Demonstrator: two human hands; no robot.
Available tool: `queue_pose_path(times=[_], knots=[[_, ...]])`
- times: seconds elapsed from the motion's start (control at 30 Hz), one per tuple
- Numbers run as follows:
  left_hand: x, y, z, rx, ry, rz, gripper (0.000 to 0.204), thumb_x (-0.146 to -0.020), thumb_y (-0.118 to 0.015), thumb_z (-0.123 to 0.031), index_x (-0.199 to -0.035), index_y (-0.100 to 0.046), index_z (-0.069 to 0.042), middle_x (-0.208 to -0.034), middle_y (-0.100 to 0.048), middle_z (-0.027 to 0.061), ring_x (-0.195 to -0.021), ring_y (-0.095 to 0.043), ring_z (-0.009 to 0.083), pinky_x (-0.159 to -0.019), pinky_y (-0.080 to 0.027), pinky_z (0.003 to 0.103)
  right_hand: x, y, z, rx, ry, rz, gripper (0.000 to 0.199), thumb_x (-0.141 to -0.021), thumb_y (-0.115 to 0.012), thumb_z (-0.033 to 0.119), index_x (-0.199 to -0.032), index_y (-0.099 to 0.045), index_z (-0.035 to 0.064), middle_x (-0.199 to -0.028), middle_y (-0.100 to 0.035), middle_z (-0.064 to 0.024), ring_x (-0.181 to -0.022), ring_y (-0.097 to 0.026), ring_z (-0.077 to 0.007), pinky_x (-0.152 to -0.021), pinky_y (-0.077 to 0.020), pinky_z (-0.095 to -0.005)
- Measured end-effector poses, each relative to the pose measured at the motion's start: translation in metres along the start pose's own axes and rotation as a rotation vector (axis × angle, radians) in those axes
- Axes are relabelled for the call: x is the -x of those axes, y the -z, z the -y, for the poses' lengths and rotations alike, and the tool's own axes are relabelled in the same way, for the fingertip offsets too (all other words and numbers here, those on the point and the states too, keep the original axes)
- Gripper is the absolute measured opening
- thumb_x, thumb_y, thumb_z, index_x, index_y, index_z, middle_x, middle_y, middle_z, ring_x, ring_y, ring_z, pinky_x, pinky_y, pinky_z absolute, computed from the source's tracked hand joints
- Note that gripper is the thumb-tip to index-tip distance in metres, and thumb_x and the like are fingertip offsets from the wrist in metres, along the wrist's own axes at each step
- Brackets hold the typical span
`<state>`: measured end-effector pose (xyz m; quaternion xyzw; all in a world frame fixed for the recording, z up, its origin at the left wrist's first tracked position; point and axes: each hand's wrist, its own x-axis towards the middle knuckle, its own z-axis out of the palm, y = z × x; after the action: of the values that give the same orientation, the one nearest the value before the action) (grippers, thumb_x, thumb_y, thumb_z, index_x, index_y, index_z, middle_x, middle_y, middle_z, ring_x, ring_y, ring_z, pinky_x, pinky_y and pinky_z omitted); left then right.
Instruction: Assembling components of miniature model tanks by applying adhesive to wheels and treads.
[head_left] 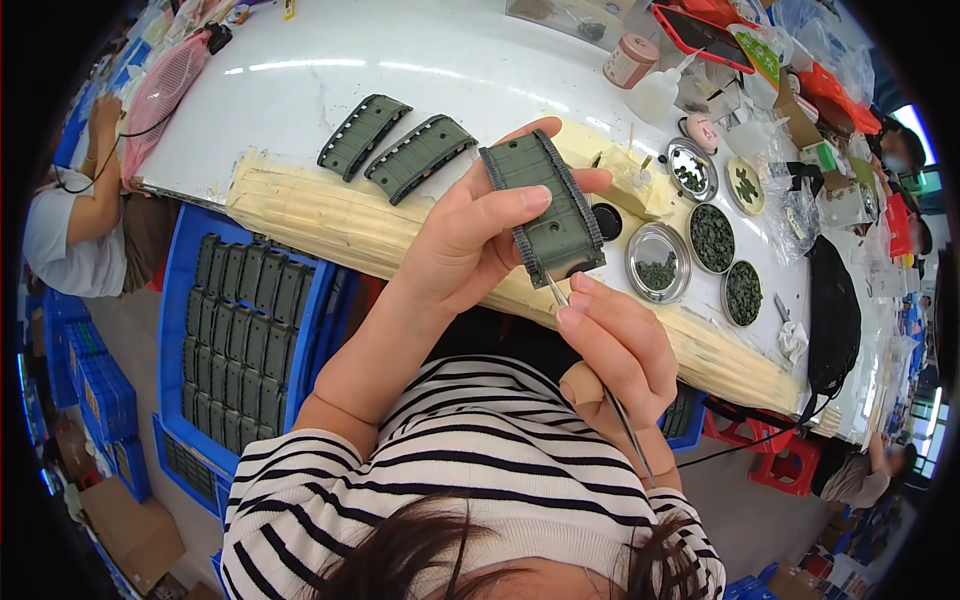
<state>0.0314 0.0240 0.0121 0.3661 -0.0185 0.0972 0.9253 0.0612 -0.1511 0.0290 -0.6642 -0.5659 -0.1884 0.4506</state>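
Note:
My left hand (485,225) grips a dark green curved plastic part (543,205) with ridged black edges, holding it up above the table edge. My right hand (625,350) is closed on metal tweezers (628,430), whose tips meet the lower corner of that part. Whether the tweezers pinch a small piece cannot be made out. A tan wrap covers one finger of the right hand. Two similar green parts, a left one (362,135) and a right one (420,157), lie on the table beyond my left hand.
Round dishes of small green pieces (711,238) and a metal tin (642,285) stand to the right. A blue crate (175,330) of green parts sits lower left. Tape covers the table edge (330,220). Bottles, a red-cased phone (700,40) and a black bag (835,320) lie farther right.

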Motion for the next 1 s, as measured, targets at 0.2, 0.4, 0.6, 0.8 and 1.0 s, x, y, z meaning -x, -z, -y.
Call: queue_pose_path(times=[0.2, 0.4, 0.6, 0.8, 1.0], knots=[[-0.0006, 0.0007, 0.0011, 0.015, 0.000, -0.005, 0.070, -0.084, -0.059, -0.017, -0.142, -0.024, 0.000, -0.123, -0.055, 0.0262, -0.106, -0.062, 0.0221, -0.089, -0.053, 0.031, -0.0023, 0.0007, -0.0007, 0.016, 0.006, 0.013, 0.030, -0.077, -0.069, 0.018, -0.103, -0.067, 0.0014, -0.099, -0.064, -0.0114, -0.094, -0.067, -0.0280, -0.077, -0.0574, -0.0331], [-0.0006, 0.0017, 0.0020, 0.023, 0.002, -0.009, 0.069, -0.084, -0.059, -0.017, -0.141, -0.026, 0.000, -0.123, -0.055, 0.0263, -0.107, -0.062, 0.0224, -0.090, -0.053, 0.031, -0.0040, 0.0004, -0.0031, 0.010, 0.016, 0.018, 0.031, -0.079, -0.069, 0.021, -0.102, -0.068, 0.0011, -0.097, -0.065, -0.0112, -0.092, -0.067, -0.0280, -0.075, -0.0575, -0.0328], [-0.0007, 0.0029, 0.0029, 0.032, 0.018, -0.013, 0.069, -0.083, -0.059, -0.018, -0.141, -0.027, 0.000, -0.123, -0.055, 0.0259, -0.108, -0.061, 0.0229, -0.091, -0.053, 0.031, -0.0072, 0.0012, -0.0029, 0.001, 0.002, 0.021, 0.029, -0.073, -0.071, 0.014, -0.099, -0.069, 0.0009, -0.094, -0.065, -0.0112, -0.089, -0.067, -0.0277, -0.073, -0.0578, -0.0324], [-0.0002, 0.0051, 0.0030, 0.042, 0.030, -0.014, 0.067, -0.084, -0.059, -0.018, -0.141, -0.028, 0.000, -0.124, -0.055, 0.0255, -0.108, -0.061, 0.0234, -0.091, -0.053, 0.032, -0.0088, 0.0012, -0.0045, 0.015, 0.019, 0.030, 0.029, -0.068, -0.070, 0.007, -0.097, -0.070, 0.0012, -0.092, -0.066, -0.0109, -0.088, -0.068, -0.0273, -0.071, -0.0581, -0.0315], [-0.0002, 0.0060, 0.0039, 0.059, 0.042, -0.015, 0.066, -0.085, -0.058, -0.016, -0.141, -0.028, -0.001, -0.124, -0.054, 0.0259, -0.109, -0.061, 0.0239, -0.091, -0.053, 0.033, -0.0090, 0.0020, -0.0042, 0.030, 0.016, 0.038, 0.028, -0.070, -0.070, 0.009, -0.097, -0.069, 0.0012, -0.092, -0.066, -0.0110, -0.089, -0.068, -0.0272, -0.072, -0.0579, -0.0317]])
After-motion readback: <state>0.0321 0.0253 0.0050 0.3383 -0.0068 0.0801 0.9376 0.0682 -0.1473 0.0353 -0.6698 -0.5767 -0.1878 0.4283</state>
